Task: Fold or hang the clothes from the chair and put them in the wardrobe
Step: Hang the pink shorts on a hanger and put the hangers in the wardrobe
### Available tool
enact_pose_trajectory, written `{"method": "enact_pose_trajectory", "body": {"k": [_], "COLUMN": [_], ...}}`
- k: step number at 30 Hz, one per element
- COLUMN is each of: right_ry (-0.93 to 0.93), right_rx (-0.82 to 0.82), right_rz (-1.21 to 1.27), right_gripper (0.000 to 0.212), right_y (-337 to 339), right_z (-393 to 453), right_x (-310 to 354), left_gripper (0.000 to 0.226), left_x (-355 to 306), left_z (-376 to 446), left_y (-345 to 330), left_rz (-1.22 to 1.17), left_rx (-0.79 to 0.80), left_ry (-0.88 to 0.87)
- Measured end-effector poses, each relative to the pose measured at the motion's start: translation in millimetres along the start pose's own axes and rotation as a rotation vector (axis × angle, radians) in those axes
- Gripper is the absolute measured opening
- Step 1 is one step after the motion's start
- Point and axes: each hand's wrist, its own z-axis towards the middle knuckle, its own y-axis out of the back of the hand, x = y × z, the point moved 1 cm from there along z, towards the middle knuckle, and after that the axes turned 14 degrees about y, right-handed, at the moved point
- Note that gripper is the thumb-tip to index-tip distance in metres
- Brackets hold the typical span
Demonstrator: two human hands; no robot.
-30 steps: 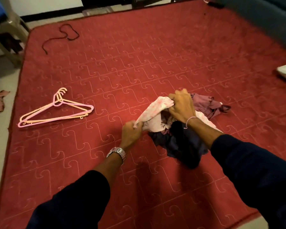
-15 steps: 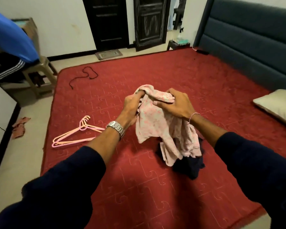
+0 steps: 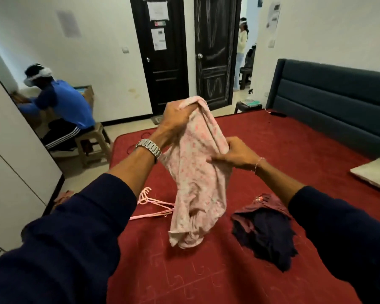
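Observation:
A pale pink flowered garment (image 3: 195, 183) hangs bunched in the air over the red bed (image 3: 272, 150). My left hand (image 3: 173, 126) grips its top edge, held high. My right hand (image 3: 235, 153) clutches a fold on its right side, a little lower. The garment's lower end touches the bed. To the right lies a heap with a dark navy garment (image 3: 268, 235) and a maroon garment (image 3: 266, 204) on it. Pink hangers (image 3: 151, 205) rest on the bed at the left, partly hidden behind the pink garment.
A white wardrobe (image 3: 13, 172) stands at the left. A person in blue (image 3: 59, 106) sits on a stool (image 3: 92, 141) beside it. A dark headboard (image 3: 338, 102) and a pillow (image 3: 375, 174) are at the right. Two dark doors (image 3: 184, 51) stand behind, another person (image 3: 241, 47) in the doorway.
Both hands lifted the pink garment off the heap and raised it high. My view tilted up from the bed to the room.

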Motion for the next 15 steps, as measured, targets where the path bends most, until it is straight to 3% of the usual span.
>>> {"method": "enact_pose_trajectory", "body": {"k": [3, 5, 7, 9, 10, 12, 14, 15], "right_ry": [-0.065, -0.03, 0.057, 0.175, 0.24, 0.334, 0.342, 0.33], "right_rx": [0.102, 0.045, -0.041, -0.072, -0.074, -0.068, -0.041, -0.024], "right_rz": [-0.062, -0.024, -0.076, -0.226, -0.276, -0.303, -0.301, -0.314], "right_gripper": [0.036, 0.038, 0.032, 0.023, 0.022, 0.024, 0.031, 0.035], "right_y": [-28.8, -36.5, -32.7, -24.2, -19.0, -12.3, -8.7, -5.8], "right_z": [-11.1, -10.6, -3.3, 9.0, 16.4, 32.9, 45.7, 50.3], "right_x": [-9.4, -2.5, 14.0, 40.7, 56.7, 85.3, 113.1, 123.2], "left_gripper": [0.014, 0.024, 0.035, 0.046, 0.066, 0.095, 0.109, 0.108], "left_x": [-18.6, -21.1, -14.8, -8.6, -10.3, -14.1, -14.5, -12.2], "left_z": [-3.5, -5.1, -2.9, -5.0, -8.3, -15.6, -23.4, -21.7], "left_y": [31.3, 53.5, 73.7, 91.1, 93.7, 86.2, 69.6, 64.2], "left_rz": [-0.083, -0.061, 0.227, 0.677, 0.809, 0.804, 0.712, 0.704], "left_rx": [-0.132, -0.25, -0.383, -0.509, -0.444, -0.051, 0.293, 0.328], "left_ry": [-0.06, -0.053, -0.065, -0.13, -0.222, -0.375, -0.335, -0.302]}}
